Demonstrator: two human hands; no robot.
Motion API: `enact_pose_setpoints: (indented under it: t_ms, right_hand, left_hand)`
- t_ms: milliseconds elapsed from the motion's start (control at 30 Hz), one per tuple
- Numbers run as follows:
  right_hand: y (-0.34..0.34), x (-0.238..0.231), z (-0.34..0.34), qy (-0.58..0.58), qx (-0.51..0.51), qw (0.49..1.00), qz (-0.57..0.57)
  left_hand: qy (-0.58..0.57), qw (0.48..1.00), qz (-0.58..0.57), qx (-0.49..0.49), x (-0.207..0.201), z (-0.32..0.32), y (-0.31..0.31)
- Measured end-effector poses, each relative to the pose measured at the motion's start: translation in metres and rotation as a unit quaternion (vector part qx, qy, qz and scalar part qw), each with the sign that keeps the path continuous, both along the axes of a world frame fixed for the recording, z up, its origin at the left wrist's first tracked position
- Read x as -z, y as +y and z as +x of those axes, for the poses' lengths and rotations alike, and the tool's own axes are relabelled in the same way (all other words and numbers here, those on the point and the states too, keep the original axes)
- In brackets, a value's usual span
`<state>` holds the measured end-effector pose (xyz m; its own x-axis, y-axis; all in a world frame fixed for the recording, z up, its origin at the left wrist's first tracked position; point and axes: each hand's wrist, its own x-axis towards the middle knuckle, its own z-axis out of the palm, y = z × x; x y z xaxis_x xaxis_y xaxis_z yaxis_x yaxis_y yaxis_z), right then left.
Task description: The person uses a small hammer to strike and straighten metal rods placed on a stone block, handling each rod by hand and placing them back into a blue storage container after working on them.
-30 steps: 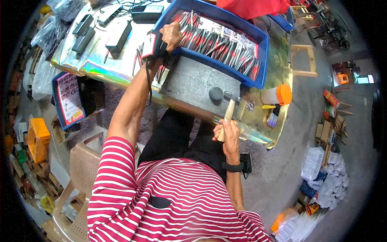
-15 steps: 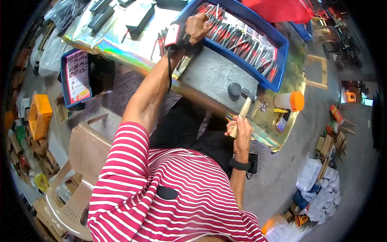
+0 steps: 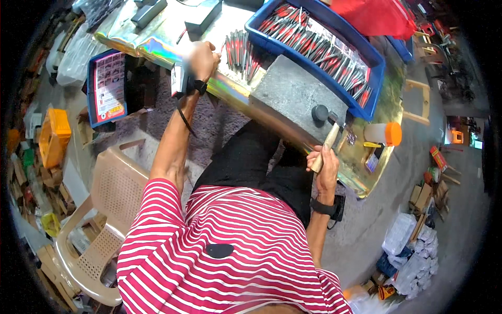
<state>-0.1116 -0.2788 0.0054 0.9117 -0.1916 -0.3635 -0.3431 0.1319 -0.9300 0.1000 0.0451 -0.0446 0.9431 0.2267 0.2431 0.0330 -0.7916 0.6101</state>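
Note:
My right hand [image 3: 327, 163] grips a hammer [image 3: 330, 137] by its pale wooden handle, the dark head resting near the right end of a grey metal slab [image 3: 295, 86]. A black round knob-like piece [image 3: 320, 112] stands on that slab beside the hammer head. Over the front edge of the table, my left hand [image 3: 205, 62] has its fingers curled; part of it is smeared and whatever it may hold is hidden. Just right of it lies a row of slim red-and-black tools [image 3: 239, 55]. Behind the slab, a blue tray [image 3: 339, 103] holds many similar tools.
A jar with an orange lid [image 3: 393, 134] stands at the table's right end. Dark boxes [image 3: 203, 21] lie at the back left. Below left are a blue bin [image 3: 93, 99] and a beige plastic chair [image 3: 117, 178]. Red cloth [image 3: 374, 17] hangs behind the tray.
My left hand has moved left from the blue tray, past the row of tools, to the table's front edge. My right hand still grips the hammer. The whole view has shifted slightly.

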Motion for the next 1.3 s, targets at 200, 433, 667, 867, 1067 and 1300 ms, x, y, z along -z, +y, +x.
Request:
enact_pose_setpoints:
  t_ms: [200, 433, 667, 867, 1067, 1300]
  right_hand:
    - [-0.009, 0.001, -0.006, -0.019, 0.007, 1.000, -0.015]
    - [-0.030, 0.003, -0.016, -0.001, 0.073, 0.997, -0.006]
    - [-0.066, 0.034, -0.018, -0.027, 0.203, 0.977, -0.052]
    - [-0.101, 0.055, -0.005, -0.048, 0.254, 0.937, -0.234]
    - [-0.121, 0.068, 0.017, -0.042, 0.210, 0.875, -0.434]
    - [-0.120, 0.069, 0.028, -0.062, 0.166, 0.824, -0.539]
  left_hand:
    - [0.061, 0.992, 0.101, 0.052, 0.008, 0.011, -0.001]
    - [-0.026, 0.965, 0.200, 0.169, 0.047, 0.040, 0.027]
    - [0.021, 0.968, 0.226, 0.107, 0.043, 0.044, 0.016]
    - [0.091, 0.988, 0.094, 0.085, 0.017, 0.035, 0.009]
    - [0.128, 0.962, -0.228, 0.073, 0.008, 0.023, 0.005]
    - [0.044, 0.992, -0.064, 0.101, 0.089, 0.056, 0.061]
